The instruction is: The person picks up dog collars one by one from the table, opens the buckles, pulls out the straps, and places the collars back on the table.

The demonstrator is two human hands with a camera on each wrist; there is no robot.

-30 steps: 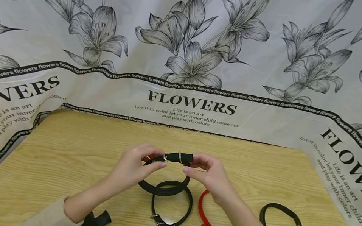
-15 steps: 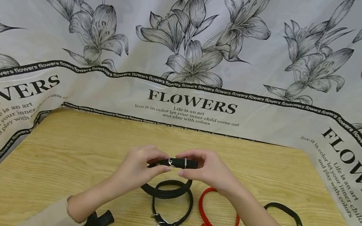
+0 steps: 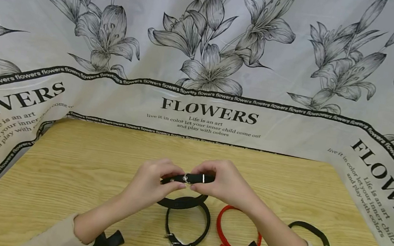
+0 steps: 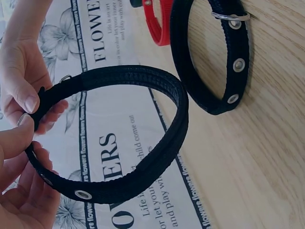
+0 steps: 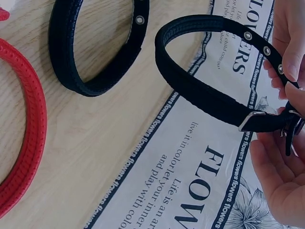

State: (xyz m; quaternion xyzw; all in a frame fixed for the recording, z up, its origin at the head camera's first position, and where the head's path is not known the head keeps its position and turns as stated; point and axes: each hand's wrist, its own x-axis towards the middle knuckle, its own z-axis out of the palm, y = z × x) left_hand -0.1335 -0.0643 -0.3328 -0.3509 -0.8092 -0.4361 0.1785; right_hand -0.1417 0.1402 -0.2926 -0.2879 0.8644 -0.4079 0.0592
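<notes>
A black collar [image 3: 183, 202] with metal eyelets is held up in a loop over the table. My left hand [image 3: 150, 178] pinches its strap on the eyelet side between thumb and fingers. On the buckle side, my right hand [image 3: 226, 183] pinches the strap just beyond a silver keeper. The buckle [image 5: 293, 116] lies between the two hands, with the strap's tip poking out beside it in the right wrist view. In the left wrist view the collar [image 4: 178, 129] hangs as a wide ring, its eyelet [image 4: 83, 194] near my left fingers. My fingers partly hide the buckle.
A second black collar [image 3: 207, 224] lies on the wooden table [image 3: 76, 157] below my hands. Beside it is a red collar [image 3: 220, 230], partly behind my right forearm. Another dark collar [image 3: 324, 239] lies farther right. A flower-printed cloth [image 3: 116, 108] backs the table.
My right hand has shifted left, closer to my left hand, bringing the buckle end along. The held collar's loop has tilted and looks flatter. The collars on the table have stayed put.
</notes>
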